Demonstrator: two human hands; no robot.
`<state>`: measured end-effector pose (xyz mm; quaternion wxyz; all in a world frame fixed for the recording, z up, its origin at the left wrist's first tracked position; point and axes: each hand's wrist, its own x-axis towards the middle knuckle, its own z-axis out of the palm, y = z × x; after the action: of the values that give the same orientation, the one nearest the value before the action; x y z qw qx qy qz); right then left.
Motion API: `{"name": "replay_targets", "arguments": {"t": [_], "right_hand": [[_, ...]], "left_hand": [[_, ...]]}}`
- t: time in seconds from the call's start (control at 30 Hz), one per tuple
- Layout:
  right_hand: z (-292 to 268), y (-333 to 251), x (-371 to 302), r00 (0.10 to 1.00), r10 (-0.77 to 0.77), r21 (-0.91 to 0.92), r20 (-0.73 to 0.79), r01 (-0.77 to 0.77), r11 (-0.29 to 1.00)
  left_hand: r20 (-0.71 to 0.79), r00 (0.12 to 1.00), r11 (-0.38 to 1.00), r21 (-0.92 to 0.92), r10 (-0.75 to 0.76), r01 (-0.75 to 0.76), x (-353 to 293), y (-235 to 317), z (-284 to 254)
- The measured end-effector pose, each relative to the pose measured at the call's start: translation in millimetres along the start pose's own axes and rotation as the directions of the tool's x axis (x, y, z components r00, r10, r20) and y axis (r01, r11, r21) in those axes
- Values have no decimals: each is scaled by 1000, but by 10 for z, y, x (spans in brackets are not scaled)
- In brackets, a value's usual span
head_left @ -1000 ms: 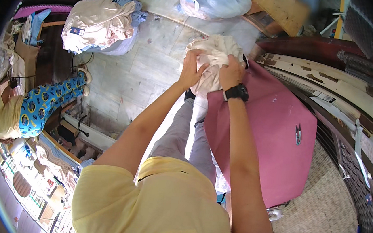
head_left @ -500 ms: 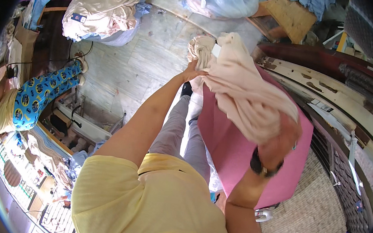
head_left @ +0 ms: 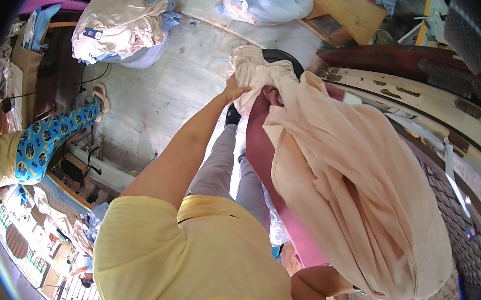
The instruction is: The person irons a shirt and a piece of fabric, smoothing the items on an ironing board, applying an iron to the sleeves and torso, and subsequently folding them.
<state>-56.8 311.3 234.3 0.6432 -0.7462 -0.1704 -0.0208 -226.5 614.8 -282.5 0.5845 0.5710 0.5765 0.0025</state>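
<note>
A large peach garment (head_left: pixel 358 190) is spread in loose folds, from the far end of a pink cloth-covered board (head_left: pixel 273 170) down toward my right side. At its far left end, my left hand (head_left: pixel 236 89) is closed on a bunched part of the cloth. My right forearm (head_left: pixel 320 280) reaches under the near end of the garment. The cloth hides my right hand, so its fingers do not show. A small white tag (head_left: pixel 352 98) shows at the garment's far right edge. Part of a black round thing (head_left: pixel 284 57) shows behind the bunched end.
A heap of beige and blue clothes (head_left: pixel 122 28) stands at the far left. Beyond it is a bluish plastic bag (head_left: pixel 269 2), beside a wooden board (head_left: pixel 346 15). A worn rail (head_left: pixel 419 95) runs along the right. At left, a person in blue patterned trousers (head_left: pixel 50 137) is nearby.
My right hand has swung down toward me and gone under the cloth, and the garment has opened out wide over the pink board. My left hand still holds the far end.
</note>
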Motion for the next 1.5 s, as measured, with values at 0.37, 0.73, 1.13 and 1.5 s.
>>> {"name": "replay_targets", "arguments": {"t": [0.37,0.73,1.13,1.5], "right_hand": [[-1208,-139,116,979,92,167,-183,-61,984],[-3575,198,622,895,445,653,-22,-324,684],[-4232,2943,-508,847,532,-667,4,-395,632],[-4613,2723,-1633,922,283,-835,-264,-365,412]], "left_hand": [[-312,542,589,76,781,-805,-2438,1242,195],[37,468,458,146,883,-877,-3966,1665,1382],[218,370,121,696,903,-708,-2798,3073,2836],[114,223,105,624,968,-774,-1879,3548,3301]]}}
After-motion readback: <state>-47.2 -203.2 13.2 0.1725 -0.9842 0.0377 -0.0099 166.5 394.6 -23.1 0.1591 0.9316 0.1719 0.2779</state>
